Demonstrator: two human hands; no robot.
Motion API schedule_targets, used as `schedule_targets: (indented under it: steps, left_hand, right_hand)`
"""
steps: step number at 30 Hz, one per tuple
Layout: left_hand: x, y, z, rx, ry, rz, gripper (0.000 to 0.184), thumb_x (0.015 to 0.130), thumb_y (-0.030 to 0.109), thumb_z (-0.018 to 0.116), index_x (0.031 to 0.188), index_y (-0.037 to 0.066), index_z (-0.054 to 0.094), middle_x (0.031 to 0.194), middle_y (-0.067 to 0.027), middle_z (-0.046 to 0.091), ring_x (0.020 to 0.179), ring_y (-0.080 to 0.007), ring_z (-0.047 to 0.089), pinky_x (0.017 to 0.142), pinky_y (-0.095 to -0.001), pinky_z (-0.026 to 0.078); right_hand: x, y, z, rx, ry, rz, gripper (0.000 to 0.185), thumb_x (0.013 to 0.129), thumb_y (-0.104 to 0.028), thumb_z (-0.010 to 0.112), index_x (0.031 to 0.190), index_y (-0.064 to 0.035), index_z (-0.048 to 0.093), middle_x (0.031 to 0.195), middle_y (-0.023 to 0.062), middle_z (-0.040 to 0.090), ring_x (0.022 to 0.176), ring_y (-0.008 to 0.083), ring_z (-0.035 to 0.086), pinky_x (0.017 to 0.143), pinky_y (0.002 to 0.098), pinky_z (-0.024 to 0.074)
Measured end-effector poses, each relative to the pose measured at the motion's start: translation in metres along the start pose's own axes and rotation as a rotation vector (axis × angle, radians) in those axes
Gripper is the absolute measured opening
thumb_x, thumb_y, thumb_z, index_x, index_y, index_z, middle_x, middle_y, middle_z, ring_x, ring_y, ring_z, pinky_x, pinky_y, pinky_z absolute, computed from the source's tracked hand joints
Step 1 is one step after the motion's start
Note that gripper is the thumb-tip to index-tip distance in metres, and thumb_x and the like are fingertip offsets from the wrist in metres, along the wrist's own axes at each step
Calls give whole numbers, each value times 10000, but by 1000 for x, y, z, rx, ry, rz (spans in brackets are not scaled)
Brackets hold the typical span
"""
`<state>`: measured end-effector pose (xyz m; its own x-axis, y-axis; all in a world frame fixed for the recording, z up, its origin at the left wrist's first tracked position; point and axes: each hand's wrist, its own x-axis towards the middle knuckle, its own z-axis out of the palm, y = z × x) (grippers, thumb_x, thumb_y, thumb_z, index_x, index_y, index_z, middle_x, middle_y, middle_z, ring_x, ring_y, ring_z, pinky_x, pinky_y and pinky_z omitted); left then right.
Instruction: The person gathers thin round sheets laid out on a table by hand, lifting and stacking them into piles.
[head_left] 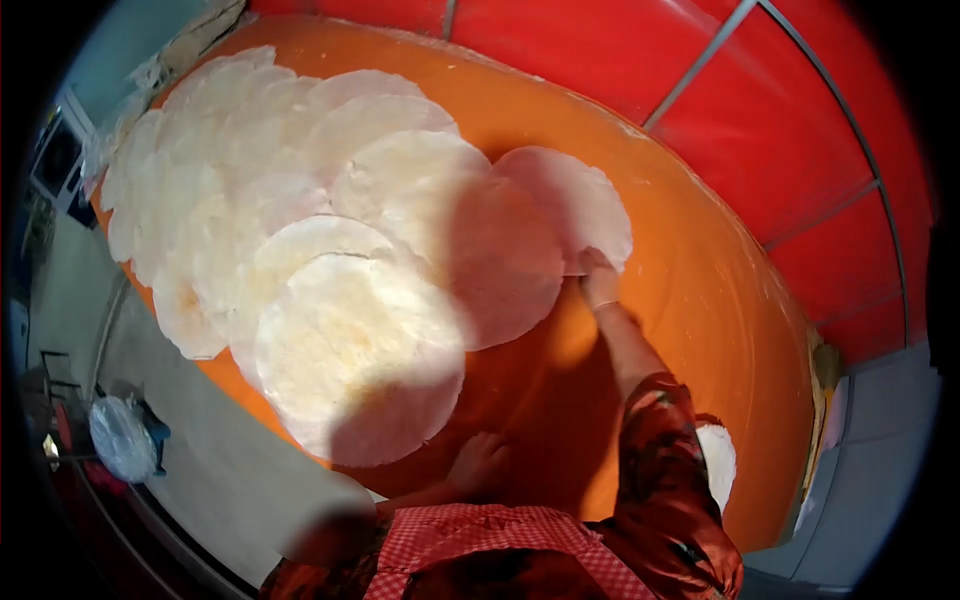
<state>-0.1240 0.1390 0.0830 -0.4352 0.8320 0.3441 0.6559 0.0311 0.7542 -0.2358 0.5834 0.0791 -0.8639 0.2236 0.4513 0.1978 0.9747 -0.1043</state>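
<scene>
Thin round sheets of flatbread (360, 340) lie overlapping across the left and middle of an orange-covered table (700, 300). My right hand (598, 275) reaches forward with its fingers closed on the near edge of the rightmost flatbread (575, 195). That sheet lies flat, its left side against a neighbouring round (505, 265) that is in shadow. Close to my body, my left hand (478, 462) rests low on the table, just right of the nearest round. It holds nothing that I can see, and its fingers look loosely apart in the shade.
Behind the table runs a red panelled wall (780, 150) with grey bars. A white piece (717, 465) lies by my right sleeve, partly hidden. On the floor at left sits a bundle in clear plastic (123, 440). Crumpled plastic (150, 75) lines the far left edge.
</scene>
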Motion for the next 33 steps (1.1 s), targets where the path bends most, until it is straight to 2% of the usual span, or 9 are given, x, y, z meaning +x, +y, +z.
schedule_targets:
  steps: [3,5,7,10,14,17,19,29,33]
  left_hand:
    - [-4,0,4,-43,39,-35,173,733,92,641,900,50,620,1013,-159,569,864,-358,534,754,-467,453]
    - [-1,0,1,1,11,-16,153,710,93,635,853,44,612,996,-158,564,853,-347,527,730,-445,452]
    - [2,4,-2,30,-2,-3,148,696,91,631,834,40,611,987,-158,561,842,-339,523,715,-430,450]
    - [6,6,-3,33,24,-6,154,689,74,628,839,40,615,984,-154,561,829,-333,522,710,-426,448]
    - [6,12,-1,65,76,-6,180,688,61,631,866,40,620,982,-137,569,838,-332,524,728,-434,456]
    - [8,16,-4,143,51,19,165,693,57,629,856,39,611,977,-139,569,848,-340,529,744,-435,464]
    - [8,19,2,168,70,22,154,698,58,629,849,42,601,973,-139,565,859,-347,531,754,-444,465]
    - [2,8,2,150,44,72,186,732,98,652,904,61,591,966,-141,551,904,-351,531,792,-452,467]
    - [1,0,-20,-130,-67,25,234,760,119,677,969,65,587,1008,-151,552,933,-345,540,815,-423,471]
  right_hand:
    - [28,108,37,801,-69,337,285,814,-12,578,1076,-45,684,1097,140,674,1070,315,621,929,362,481]
    - [69,63,-75,511,-210,385,263,880,6,518,1088,5,678,1064,109,695,1006,224,636,910,337,482]
    - [92,91,-120,864,-157,510,264,902,21,485,1088,38,672,1077,102,687,995,190,622,894,328,484]
    - [89,123,-161,613,-369,417,301,903,8,510,1165,-7,657,1087,104,688,1022,205,624,900,327,483]
    - [-13,-61,-203,487,-171,306,292,921,-104,552,1199,-48,621,1196,169,632,1118,297,586,914,356,485]
    - [-162,-12,-84,-86,-270,23,351,984,-233,445,1265,-37,521,1229,200,570,1142,292,542,974,431,426]
    - [-170,-66,-106,-71,-556,402,313,961,-201,463,1233,-64,539,1156,216,598,1088,381,562,906,448,463]
    - [-84,-79,-133,563,-218,542,407,919,-228,449,1275,-59,553,1096,109,599,1000,259,564,896,377,454]
    - [26,-78,-238,34,-337,605,236,851,-153,544,983,-3,670,865,206,666,786,276,660,717,409,511]
